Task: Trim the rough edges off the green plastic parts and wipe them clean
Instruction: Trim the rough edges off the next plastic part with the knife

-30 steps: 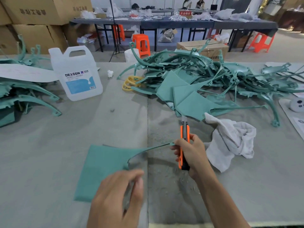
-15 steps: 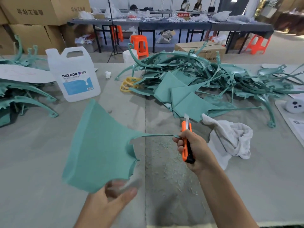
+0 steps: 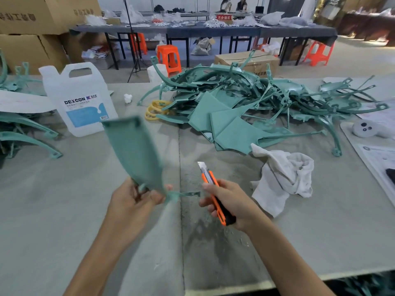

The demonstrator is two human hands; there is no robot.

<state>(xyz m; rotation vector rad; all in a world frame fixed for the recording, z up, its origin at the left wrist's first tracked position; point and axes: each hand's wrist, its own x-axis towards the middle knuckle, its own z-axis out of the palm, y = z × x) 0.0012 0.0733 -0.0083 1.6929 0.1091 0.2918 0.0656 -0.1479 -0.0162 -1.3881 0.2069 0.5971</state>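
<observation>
My left hand (image 3: 133,207) grips the narrow lower end of a green plastic panel (image 3: 133,149), which stands nearly upright and is blurred by motion. A thin green strip juts from the panel's base toward my right hand (image 3: 229,202). That hand grips an orange and black utility knife (image 3: 213,192) with its blade out, pointing up and away. A large heap of green plastic parts (image 3: 245,103) fills the table's far right. A crumpled white cloth (image 3: 282,178) lies right of the knife.
A white DEXCON jug (image 3: 78,99) stands at the far left, with more green parts (image 3: 23,133) beside it. Yellow rings (image 3: 155,110) lie by the heap. Green shavings (image 3: 213,229) litter the grey table (image 3: 53,210). Papers and a small white round object (image 3: 363,129) sit at the right edge.
My left hand has lifted the green panel off the table and turned it upright. My right hand with the knife has stayed near the panel's thin strip.
</observation>
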